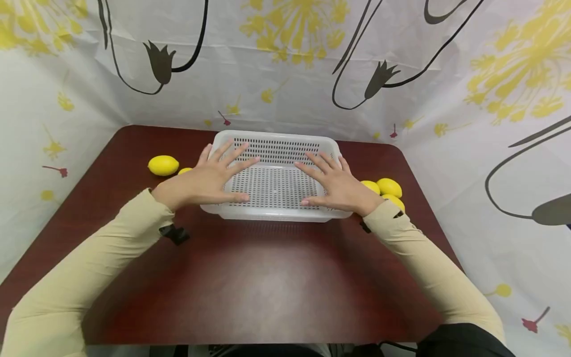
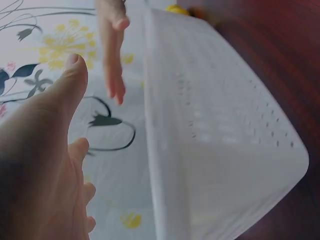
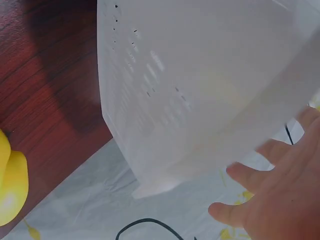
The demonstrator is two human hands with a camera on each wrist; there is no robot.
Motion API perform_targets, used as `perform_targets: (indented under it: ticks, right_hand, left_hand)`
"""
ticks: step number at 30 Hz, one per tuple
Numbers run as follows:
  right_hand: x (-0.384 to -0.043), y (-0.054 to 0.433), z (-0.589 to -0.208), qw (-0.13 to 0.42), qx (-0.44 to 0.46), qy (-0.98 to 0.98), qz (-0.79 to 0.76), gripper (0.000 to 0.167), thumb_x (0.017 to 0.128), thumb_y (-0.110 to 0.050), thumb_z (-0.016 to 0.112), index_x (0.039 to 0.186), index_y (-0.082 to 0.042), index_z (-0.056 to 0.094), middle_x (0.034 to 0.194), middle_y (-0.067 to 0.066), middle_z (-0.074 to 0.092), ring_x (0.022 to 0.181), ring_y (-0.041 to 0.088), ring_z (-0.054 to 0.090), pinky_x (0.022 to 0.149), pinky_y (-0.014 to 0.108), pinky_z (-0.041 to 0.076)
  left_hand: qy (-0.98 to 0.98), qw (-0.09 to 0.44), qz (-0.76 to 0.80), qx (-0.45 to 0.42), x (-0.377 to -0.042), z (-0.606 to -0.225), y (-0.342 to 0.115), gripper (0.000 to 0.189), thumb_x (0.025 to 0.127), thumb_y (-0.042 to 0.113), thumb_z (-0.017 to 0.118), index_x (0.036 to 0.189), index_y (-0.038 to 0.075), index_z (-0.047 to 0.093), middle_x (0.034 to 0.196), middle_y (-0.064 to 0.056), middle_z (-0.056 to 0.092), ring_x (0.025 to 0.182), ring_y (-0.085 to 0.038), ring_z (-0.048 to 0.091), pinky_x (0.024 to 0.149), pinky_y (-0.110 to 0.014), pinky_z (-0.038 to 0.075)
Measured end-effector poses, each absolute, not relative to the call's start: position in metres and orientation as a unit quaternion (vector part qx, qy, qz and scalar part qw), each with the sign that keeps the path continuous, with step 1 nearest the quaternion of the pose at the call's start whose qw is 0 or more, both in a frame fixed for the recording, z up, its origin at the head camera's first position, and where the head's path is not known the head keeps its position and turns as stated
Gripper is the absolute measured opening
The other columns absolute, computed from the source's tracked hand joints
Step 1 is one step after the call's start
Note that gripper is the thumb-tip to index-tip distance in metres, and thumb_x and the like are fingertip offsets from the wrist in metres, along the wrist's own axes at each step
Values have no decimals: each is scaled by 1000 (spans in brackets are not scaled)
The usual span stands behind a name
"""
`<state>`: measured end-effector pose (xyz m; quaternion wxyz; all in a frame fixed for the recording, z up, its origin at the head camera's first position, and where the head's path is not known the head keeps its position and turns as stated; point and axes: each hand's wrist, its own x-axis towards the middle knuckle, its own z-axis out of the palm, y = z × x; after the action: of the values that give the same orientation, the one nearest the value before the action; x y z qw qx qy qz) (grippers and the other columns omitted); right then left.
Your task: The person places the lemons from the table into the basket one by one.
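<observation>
A white perforated plastic basket stands upright at the far middle of the table. Over its left end my left hand is spread, fingers straight and apart, holding nothing. My right hand is spread the same way over the right end. In the left wrist view a gap shows between the left hand and the basket's rim. The right wrist view has the right hand beside the basket wall, fingers extended. No lemons show inside the basket.
A yellow lemon lies left of the basket, another partly hidden behind the left hand. Right of it, several lemons cluster by the right wrist. Patterned white cloth hangs around the dark red table.
</observation>
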<state>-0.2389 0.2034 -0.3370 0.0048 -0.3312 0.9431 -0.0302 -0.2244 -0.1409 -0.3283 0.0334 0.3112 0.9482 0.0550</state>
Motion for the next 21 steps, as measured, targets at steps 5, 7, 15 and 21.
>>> perform_targets:
  ticks: [5, 7, 15, 21]
  right_hand:
    - [-236, 215, -334, -5, -342, 939, -36, 93, 83, -71, 61, 157, -41, 13, 168, 2, 14, 155, 34, 14, 120, 71, 9]
    - [-233, 221, -333, -7, -341, 939, -40, 92, 83, -70, 62, 157, -41, 15, 168, 1, 16, 154, 33, 17, 121, 69, 8]
    - [-220, 238, -332, -15, -343, 937, -62, 93, 80, -65, 69, 157, -36, 24, 165, 0, 26, 152, 31, 24, 120, 68, 11]
    - [-214, 247, -338, -45, -355, 931, -76, 96, 73, -60, 78, 154, -33, 34, 160, 4, 38, 147, 30, 33, 118, 68, 17]
  left_hand:
    - [954, 20, 63, 294, -225, -317, -163, 93, 88, 73, 50, 158, 38, 0, 169, 0, -12, 156, -35, -11, 122, -70, -1]
    - [956, 13, 67, 285, -224, -314, -174, 94, 88, 73, 50, 158, 38, -2, 169, 1, -12, 156, -35, -11, 122, -69, -1]
    - [966, -25, 97, 239, -215, -309, -215, 95, 87, 67, 58, 159, 37, 3, 169, 0, -6, 156, -38, -2, 121, -69, 4]
    - [974, -10, 106, 201, -203, -316, -239, 101, 85, 67, 61, 160, 33, 2, 170, -5, -4, 155, -39, -4, 120, -72, 4]
